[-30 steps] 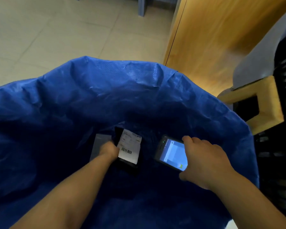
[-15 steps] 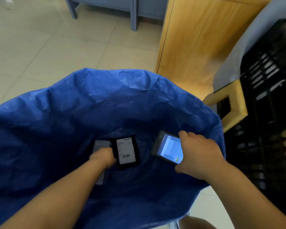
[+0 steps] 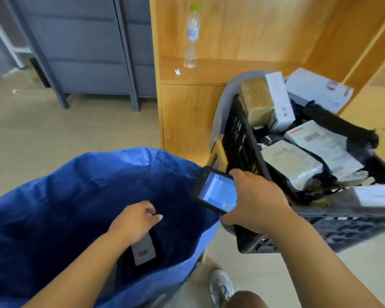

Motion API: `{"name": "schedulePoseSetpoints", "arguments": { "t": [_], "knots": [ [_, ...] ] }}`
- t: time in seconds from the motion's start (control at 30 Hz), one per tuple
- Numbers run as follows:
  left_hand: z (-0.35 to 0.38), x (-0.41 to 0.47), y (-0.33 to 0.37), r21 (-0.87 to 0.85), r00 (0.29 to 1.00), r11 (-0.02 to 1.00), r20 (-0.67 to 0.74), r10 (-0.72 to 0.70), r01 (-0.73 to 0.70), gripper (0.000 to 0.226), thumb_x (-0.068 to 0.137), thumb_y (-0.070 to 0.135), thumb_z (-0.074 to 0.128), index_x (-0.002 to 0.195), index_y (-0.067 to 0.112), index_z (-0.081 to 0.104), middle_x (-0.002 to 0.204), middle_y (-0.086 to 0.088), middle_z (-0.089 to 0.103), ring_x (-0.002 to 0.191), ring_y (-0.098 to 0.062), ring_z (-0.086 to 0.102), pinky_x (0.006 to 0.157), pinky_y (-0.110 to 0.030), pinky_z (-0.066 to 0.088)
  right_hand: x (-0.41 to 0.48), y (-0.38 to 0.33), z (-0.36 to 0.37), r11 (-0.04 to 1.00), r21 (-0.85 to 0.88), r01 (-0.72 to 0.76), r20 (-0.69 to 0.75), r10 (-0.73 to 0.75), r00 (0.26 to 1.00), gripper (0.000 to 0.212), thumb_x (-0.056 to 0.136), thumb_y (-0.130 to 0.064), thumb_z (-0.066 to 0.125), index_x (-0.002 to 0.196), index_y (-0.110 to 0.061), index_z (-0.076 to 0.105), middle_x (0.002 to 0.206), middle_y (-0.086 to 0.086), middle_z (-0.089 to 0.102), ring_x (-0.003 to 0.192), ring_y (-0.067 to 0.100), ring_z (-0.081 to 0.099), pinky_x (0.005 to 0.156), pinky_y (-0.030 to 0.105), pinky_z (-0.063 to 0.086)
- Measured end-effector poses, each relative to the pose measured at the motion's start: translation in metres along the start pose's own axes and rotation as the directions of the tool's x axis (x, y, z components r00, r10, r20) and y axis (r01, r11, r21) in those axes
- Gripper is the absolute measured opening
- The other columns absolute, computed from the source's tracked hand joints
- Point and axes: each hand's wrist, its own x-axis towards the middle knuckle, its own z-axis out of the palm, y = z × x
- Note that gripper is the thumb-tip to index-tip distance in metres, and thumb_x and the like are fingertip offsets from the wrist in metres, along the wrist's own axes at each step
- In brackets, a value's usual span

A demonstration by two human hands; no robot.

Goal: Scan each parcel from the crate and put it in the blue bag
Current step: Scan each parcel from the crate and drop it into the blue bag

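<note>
From the head camera, the left hand (image 3: 133, 221) hangs inside the blue bag (image 3: 53, 196), fingers (image 3: 152, 215) loosely curled and holding nothing; a dark labelled parcel (image 3: 143, 250) lies just below it, possibly touching the wrist. The right hand (image 3: 257, 203) has its fingers wrapped around a lit scanner (image 3: 216, 192) at the bag's rim. The black crate (image 3: 238, 138) beside it holds more parcels (image 3: 291, 161).

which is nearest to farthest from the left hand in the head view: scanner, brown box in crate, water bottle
From the left hand:
1. scanner, just right, held in the right hand
2. brown box, upper right in the crate
3. water bottle, up on the wooden shelf
</note>
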Motion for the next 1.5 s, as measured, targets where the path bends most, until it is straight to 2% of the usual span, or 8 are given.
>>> {"name": "schedulePoseSetpoints", "arguments": {
  "t": [0.33,0.5,0.73,0.9,1.1,1.27,1.4,1.5],
  "knots": [
    [0.024,-0.046,0.149,-0.225,0.939,0.914,-0.145,0.31,-0.337,0.006,0.085,0.041,0.067,0.085,0.035,0.066,0.087,0.019,0.068,0.087,0.005,0.061,0.071,-0.015,0.042,-0.084,0.111,-0.05,0.948,0.238,-0.212,-0.242,0.27,0.932,0.08,0.055,-0.054,0.076,0.12,-0.029,0.036,0.098,-0.008,0.049,0.084,0.02,0.052,0.062,0.033,0.045],
    [0.052,-0.048,0.224,-0.284,0.92,0.875,-0.152,0.362,-0.392,0.011,0.086,0.042,0.066,0.092,0.034,0.064,0.087,0.014,0.067,0.082,-0.002,0.063,0.073,-0.023,0.051,-0.105,0.172,-0.05,0.883,0.337,-0.328,-0.343,0.439,0.83,0.094,0.055,-0.05,0.082,0.132,-0.023,0.036,0.111,-0.003,0.053,0.088,0.016,0.047,0.067,0.034,0.044],
    [0.088,-0.013,0.305,-0.056,0.959,0.958,-0.005,0.282,-0.282,0.039,0.095,0.037,0.053,0.123,0.01,0.054,0.108,-0.008,0.065,0.094,-0.024,0.063,0.067,-0.028,0.048,-0.102,0.23,-0.041,0.815,0.398,-0.42,-0.371,0.562,0.739,0.078,0.052,-0.048,0.079,0.116,-0.023,0.042,0.093,-0.004,0.05,0.08,0.023,0.05,0.063,0.036,0.046],
    [0.107,0.01,0.33,-0.236,0.989,0.967,0.095,0.116,-0.091,0.041,0.097,0.026,0.051,0.132,0.006,0.05,0.129,-0.013,0.056,0.106,-0.027,0.054,0.081,-0.03,0.045,-0.095,0.246,-0.025,0.789,0.435,-0.434,-0.315,0.584,0.748,0.083,0.054,-0.047,0.08,0.123,-0.022,0.04,0.093,-0.006,0.044,0.083,0.019,0.047,0.069,0.037,0.048],
    [0.124,0.033,0.333,-0.57,0.993,0.813,0.087,-0.085,0.12,0.042,0.098,0.029,0.05,0.135,0.011,0.048,0.125,-0.011,0.056,0.097,-0.025,0.05,0.084,-0.04,0.052,-0.091,0.256,-0.005,0.77,0.44,-0.462,-0.229,0.594,0.771,0.09,0.055,-0.052,0.08,0.128,-0.024,0.036,0.104,-0.008,0.049,0.093,0.017,0.051,0.073,0.035,0.049],
    [0.129,0.046,0.337,-0.697,0.988,0.703,0.045,-0.149,0.138,0.037,0.096,0.02,0.054,0.131,0.008,0.052,0.127,-0.012,0.059,0.111,-0.031,0.054,0.094,-0.045,0.049,-0.089,0.261,0.004,0.761,0.454,-0.464,-0.214,0.598,0.772,0.096,0.054,-0.052,0.08,0.133,-0.022,0.034,0.111,-0.005,0.051,0.099,0.018,0.053,0.074,0.035,0.05],
    [0.125,0.048,0.339,-0.839,0.987,0.522,0.104,-0.122,0.153,0.029,0.091,0.005,0.059,0.12,0.006,0.056,0.119,-0.013,0.064,0.1,-0.03,0.061,0.077,-0.044,0.054,-0.09,0.264,0.0,0.761,0.461,-0.456,-0.222,0.596,0.772,0.094,0.055,-0.05,0.08,0.132,-0.023,0.035,0.106,-0.007,0.05,0.097,0.018,0.052,0.073,0.035,0.049],
    [0.12,0.047,0.338,-0.835,0.993,0.545,0.008,-0.115,0.07,0.045,0.085,0.008,0.067,0.127,0.004,0.051,0.122,-0.011,0.063,0.107,-0.03,0.06,0.089,-0.047,0.052,-0.093,0.264,-0.006,0.759,0.468,-0.453,-0.233,0.601,0.765,0.093,0.055,-0.049,0.08,0.132,-0.023,0.036,0.106,-0.006,0.052,0.096,0.018,0.051,0.073,0.034,0.048]
  ]
}}
